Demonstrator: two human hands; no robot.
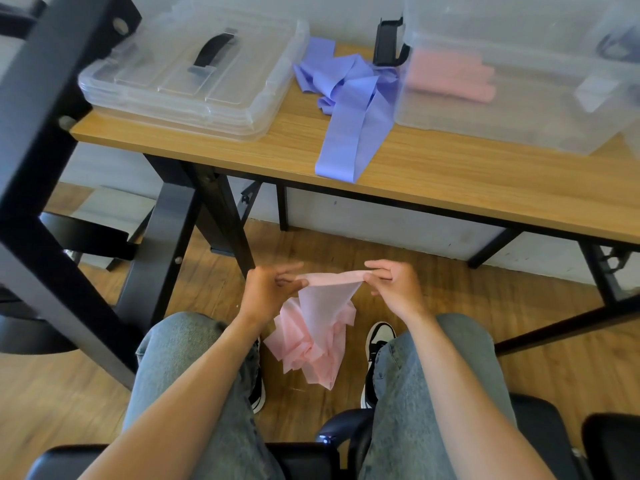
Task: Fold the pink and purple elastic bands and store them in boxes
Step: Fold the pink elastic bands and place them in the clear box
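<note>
Person seated, both hands out over the knees, below the table edge. Left hand (268, 289) pinches one end of the pink band (317, 337) w/ thumb + fingertips; right hand (394, 284) pinches the other end the same way, so a short stretch of band runs taut between them at top. Rest of the pink band hangs down in a loose crumpled bunch between the legs, above the wood floor (69, 393). On the table (450, 188): purple band (349, 109) lies unfolded in a tangle near the middle, one long flat tail running toward the near edge, its end just at the edge. Right of it, touching or nearly so, a clear box (502, 109), open-topped, w/ folded pink bands (450, 79) stacked inside toward the back-left; a black latch (388, 43) sticks up at its left rim. Something dark shows thru the box's far right wall, too blurred to ID. Left side of table: clear lid (194, 74) lying flat, black handle (214, 51) on top. Jeans and black-and-white shoes (375, 348) visible below; black chair seat at bottom.
</note>
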